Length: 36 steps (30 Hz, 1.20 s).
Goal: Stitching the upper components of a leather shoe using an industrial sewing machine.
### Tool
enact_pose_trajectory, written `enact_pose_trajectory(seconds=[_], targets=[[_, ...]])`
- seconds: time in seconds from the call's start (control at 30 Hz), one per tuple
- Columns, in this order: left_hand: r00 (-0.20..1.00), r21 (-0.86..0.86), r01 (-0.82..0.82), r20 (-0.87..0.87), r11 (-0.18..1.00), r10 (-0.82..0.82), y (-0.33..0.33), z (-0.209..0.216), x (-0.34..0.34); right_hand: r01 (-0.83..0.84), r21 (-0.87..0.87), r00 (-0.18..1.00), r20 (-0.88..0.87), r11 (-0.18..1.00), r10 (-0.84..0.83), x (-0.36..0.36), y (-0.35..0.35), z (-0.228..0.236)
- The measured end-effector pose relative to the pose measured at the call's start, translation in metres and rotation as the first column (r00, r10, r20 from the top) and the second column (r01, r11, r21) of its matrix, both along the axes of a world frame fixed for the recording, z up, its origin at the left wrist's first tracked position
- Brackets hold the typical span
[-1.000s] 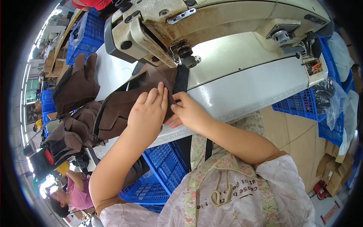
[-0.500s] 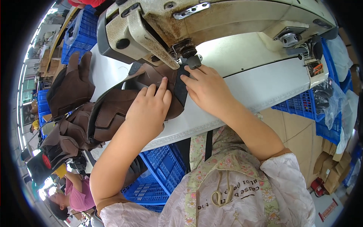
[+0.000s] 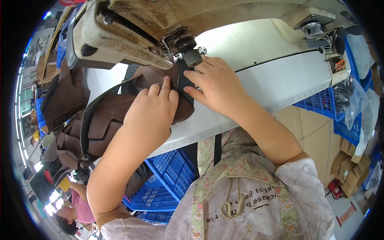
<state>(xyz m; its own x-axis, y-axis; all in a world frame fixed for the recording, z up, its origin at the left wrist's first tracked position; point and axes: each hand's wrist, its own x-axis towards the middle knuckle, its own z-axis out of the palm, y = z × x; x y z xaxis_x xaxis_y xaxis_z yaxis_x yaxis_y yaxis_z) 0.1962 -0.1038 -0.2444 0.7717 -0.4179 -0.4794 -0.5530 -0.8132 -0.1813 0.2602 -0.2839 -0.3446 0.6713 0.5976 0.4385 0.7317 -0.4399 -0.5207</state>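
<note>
A brown stitched leather piece (image 3: 153,76) with a black strip (image 3: 183,85) along its right side lies under the head of a sewing machine (image 3: 132,30). My left hand (image 3: 150,106) rests on the brown leather, index finger stretched toward the needle area and the other fingers partly bent. Its thumb is hidden. My right hand (image 3: 218,84) touches the strip's right edge, thumb and index finger apart, with the remaining fingertips close beside the round dark presser part (image 3: 192,57). The needle tip itself is hard to make out.
More brown leather pieces (image 3: 66,98) are heaped left of the machine. Blue crates (image 3: 170,176) stand below the white table (image 3: 276,86), and another blue crate (image 3: 320,102) with plastic bags is at right. A person in pink (image 3: 84,206) sits at lower left.
The machine and leather appear larger and shifted left in view. Both hands keep their places on the leather and strip; the right thumb and index finger look a little farther apart.
</note>
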Motion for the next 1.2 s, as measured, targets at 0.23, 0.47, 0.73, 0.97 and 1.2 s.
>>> enact_pose_trajectory(seconds=[0.23,0.47,0.73,0.97,1.2], targets=[[0.999,0.027,-0.039,-0.022,0.999,0.04,-0.012,0.001,-0.004,-0.003,0.066,1.0,-0.009,0.998,0.004,0.001,-0.002,-0.006],[0.999,0.002,-0.039,0.005,0.999,0.039,-0.019,-0.003,-0.007,-0.003,0.103,0.999,-0.038,0.995,0.007,0.002,-0.005,-0.009],[0.997,-0.026,-0.026,0.075,0.999,0.028,-0.023,-0.007,-0.008,-0.002,0.107,0.999,-0.046,0.994,0.007,0.005,-0.007,-0.01],[0.997,0.045,0.009,0.076,0.999,-0.012,-0.029,-0.003,-0.007,-0.021,0.092,0.996,-0.089,0.996,0.029,0.006,-0.007,-0.008],[0.998,0.028,-0.018,0.068,0.999,0.016,-0.031,-0.004,-0.008,-0.021,0.078,0.996,-0.09,0.997,0.028,0.004,-0.008,-0.007]])
